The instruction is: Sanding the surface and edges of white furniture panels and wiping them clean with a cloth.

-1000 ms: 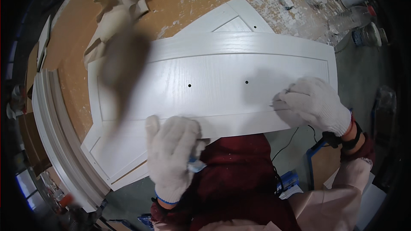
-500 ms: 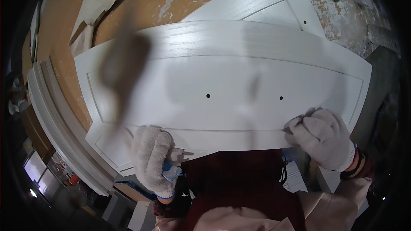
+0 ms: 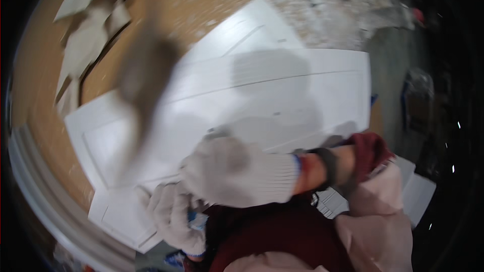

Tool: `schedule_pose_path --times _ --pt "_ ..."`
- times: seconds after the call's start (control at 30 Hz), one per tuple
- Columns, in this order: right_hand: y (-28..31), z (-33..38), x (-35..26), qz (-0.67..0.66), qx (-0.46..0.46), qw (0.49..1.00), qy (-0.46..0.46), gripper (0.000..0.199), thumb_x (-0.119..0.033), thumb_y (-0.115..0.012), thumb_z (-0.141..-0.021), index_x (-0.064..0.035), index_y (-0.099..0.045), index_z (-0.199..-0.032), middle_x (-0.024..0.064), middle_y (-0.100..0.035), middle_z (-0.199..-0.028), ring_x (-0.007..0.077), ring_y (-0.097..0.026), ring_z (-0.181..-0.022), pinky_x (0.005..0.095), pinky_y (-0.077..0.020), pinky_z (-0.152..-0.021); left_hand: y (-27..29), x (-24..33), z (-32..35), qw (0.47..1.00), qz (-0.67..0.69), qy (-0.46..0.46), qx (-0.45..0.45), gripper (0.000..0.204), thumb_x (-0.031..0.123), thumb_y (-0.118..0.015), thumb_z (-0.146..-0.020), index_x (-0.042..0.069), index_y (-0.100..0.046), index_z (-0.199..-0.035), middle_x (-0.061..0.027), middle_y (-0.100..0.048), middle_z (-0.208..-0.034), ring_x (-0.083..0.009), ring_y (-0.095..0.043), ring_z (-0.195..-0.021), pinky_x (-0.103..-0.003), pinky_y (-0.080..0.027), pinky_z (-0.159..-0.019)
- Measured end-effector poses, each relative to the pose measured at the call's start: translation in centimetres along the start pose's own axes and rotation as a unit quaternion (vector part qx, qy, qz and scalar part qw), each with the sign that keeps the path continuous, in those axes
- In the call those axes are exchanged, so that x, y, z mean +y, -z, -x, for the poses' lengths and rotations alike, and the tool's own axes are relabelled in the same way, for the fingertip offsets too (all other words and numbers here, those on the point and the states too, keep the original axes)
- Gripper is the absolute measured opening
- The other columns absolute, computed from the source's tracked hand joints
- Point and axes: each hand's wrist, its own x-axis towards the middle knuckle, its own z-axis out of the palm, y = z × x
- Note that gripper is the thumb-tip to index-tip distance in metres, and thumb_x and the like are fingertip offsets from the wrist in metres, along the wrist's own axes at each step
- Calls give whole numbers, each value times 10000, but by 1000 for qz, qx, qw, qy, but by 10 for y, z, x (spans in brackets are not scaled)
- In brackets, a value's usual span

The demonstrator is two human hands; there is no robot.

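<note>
A white panel with a framed recess (image 3: 333, 103) lies across the worktable in front of me. My left hand (image 3: 174, 216), in a pale knit glove, is curled at its near edge, with a small crumpled blue-and-white piece (image 3: 198, 220) showing on the thumb side. My right hand (image 3: 222, 163), gloved too, reaches across to the left, close over the left hand and above the panel. Motion blurs its fingers, and whether they hold anything cannot be made out. Two small dark holes were plain in the panel before; now they are smeared or partly covered.
Other white panels lie beneath, one jutting out at the far side (image 3: 252, 25). Torn brown paper (image 3: 85, 45) lies at far left, and curved pale mouldings (image 3: 38, 186) at left. White residue marks the brown tabletop (image 3: 201, 0). A dark blurred shape hangs across the left view.
My right hand has left the panel's right part and moved left to beside my left hand. The view has turned, so the panel appears tilted and shifted left.
</note>
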Motion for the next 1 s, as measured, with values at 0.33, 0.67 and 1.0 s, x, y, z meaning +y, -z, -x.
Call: schedule_pose_path --times 0.33,0.67,1.0 --pt "2 47 23 176 249 952 12 80 -158 -601 -764 -86 -607 -800 51 -590 -760 241 -620 -750 364 -492 -557 -4 10 -8 997 -25 -64 -33 295 26 -703 -664 34 -615 -945 -97 -556 -842 -289 -542 -760 -493 -403 -883" --pt "8 134 54 94 140 977 -134 156 -217 -576 -901 -94 -645 -967 122 -612 -837 317 -626 -799 450 -503 -700 -39 49 -21 974 -125 -181 -49 480 72 -734 -590 38 -568 -1039 -122 -555 -992 -318 -532 -900 -457 -354 -826" --pt "23 202 67 62 335 830 -443 104 -198 -550 -906 -114 -611 -916 140 -639 -884 384 -630 -819 463 -504 -708 -57 65 -19 976 -116 -178 -46 401 103 -674 -631 18 -564 -1007 -88 -479 -808 -288 -487 -774 -433 -329 -784"
